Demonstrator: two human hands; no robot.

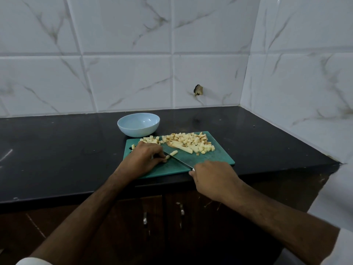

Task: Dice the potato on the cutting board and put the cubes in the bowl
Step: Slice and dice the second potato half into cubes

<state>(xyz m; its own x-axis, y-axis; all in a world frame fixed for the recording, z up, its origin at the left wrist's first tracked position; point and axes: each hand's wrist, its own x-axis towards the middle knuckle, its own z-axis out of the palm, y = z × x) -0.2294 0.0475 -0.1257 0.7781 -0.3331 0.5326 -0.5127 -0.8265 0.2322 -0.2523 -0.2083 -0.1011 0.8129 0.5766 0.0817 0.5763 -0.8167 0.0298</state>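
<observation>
A green cutting board (pixel 210 159) lies near the counter's front edge. Several pale potato cubes (pixel 193 142) are piled on its far right part, with a few uncut potato strips (pixel 181 147) beside them. A smaller group of cubes (pixel 150 139) lies at the far left. My left hand (pixel 145 157) pinches a short potato strip (pixel 167 156) against the board. My right hand (pixel 212 177) grips the handle of a knife (pixel 177 156), whose blade lies across the board just right of my left fingers. A loose piece (pixel 173 153) sits beyond the blade. The light blue bowl (pixel 138 124) stands behind the board.
The black counter (pixel 57 150) runs left and right, with marbled white tiled walls behind and on the right. Dark cabinet doors with metal handles (pixel 145 219) are below the counter edge. A chipped hole (pixel 198 90) marks the back wall.
</observation>
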